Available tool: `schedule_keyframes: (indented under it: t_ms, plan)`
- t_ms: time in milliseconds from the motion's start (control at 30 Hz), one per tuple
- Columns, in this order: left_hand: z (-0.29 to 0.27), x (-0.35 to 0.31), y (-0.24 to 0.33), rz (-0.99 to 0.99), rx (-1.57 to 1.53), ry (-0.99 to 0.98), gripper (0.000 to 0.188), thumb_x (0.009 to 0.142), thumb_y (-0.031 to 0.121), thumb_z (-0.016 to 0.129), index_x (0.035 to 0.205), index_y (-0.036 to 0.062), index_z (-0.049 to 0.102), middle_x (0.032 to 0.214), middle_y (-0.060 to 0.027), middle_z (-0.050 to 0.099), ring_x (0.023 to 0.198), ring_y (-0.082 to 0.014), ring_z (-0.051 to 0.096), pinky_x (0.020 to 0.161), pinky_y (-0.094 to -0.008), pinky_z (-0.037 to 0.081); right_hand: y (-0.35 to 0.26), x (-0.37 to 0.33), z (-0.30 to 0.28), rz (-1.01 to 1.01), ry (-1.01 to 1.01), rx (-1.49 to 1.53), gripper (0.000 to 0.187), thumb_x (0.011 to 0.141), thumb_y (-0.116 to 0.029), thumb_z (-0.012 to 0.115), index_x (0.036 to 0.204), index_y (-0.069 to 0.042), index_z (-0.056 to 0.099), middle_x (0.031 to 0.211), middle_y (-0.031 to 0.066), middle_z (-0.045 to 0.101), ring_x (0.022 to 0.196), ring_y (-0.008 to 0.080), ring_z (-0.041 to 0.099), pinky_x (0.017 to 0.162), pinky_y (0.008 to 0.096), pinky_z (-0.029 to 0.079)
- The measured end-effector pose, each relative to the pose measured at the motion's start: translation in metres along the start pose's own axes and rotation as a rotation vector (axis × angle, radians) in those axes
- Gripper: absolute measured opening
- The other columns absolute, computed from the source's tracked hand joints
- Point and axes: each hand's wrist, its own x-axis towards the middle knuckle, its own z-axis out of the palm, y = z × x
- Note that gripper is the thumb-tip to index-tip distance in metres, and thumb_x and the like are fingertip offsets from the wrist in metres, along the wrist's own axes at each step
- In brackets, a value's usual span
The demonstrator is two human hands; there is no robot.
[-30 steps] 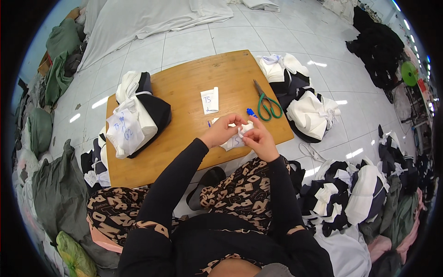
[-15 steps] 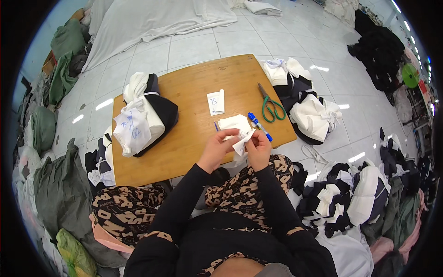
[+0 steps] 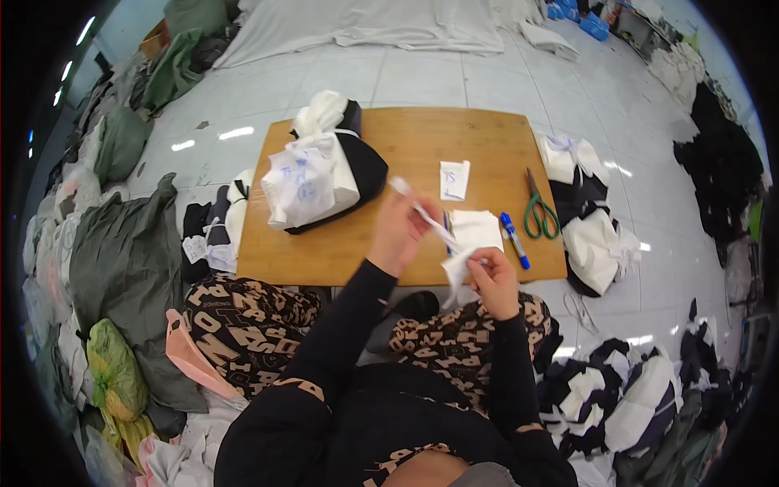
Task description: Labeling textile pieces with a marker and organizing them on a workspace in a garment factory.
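Over the table (image 3: 406, 134), a white strip (image 3: 441, 234) spans both grips (image 3: 398, 235) (image 3: 497, 284).

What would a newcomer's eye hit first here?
Probably the big black-and-white bundle on the table's left side. Next, the white strip running between the left hand and right hand by the near edge. Then the green-handled scissors toward the right edge, with the blue marker just nearer the person.
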Motion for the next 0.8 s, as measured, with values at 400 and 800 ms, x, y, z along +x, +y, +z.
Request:
schedule_keyframes:
  t_ms: [400, 800]
  plan:
    - [0.012, -0.021, -0.019, -0.416, 0.417, -0.464, 0.027, 0.097, 0.023, 0.045, 0.088, 0.0026, 0.060, 0.059, 0.0030, 0.041, 0.052, -0.0062, 0.036, 0.049, -0.0217, 0.029, -0.043, 0.014, -0.006, 0.074, -0.042, 0.171, 0.022, 0.088, -0.007, 0.061, 0.106, -0.003, 0.049, 0.076, 0.0069, 0.062, 0.061, 0.0099, 0.057, 0.054, 0.0199, 0.044]
    - [0.018, -0.036, -0.018, -0.441, 0.799, -0.655, 0.034, 0.098, 0.029, 0.043, 0.094, 0.0021, 0.063, 0.059, 0.0038, 0.045, 0.051, -0.0041, 0.037, 0.049, -0.0190, 0.029, 0.003, 0.001, -0.001, 0.174, 0.046, 0.498, 0.024, 0.096, -0.019, 0.050, 0.105, 0.001, 0.058, 0.102, 0.0065, 0.061, 0.096, 0.0132, 0.057, 0.085, 0.0270, 0.044]
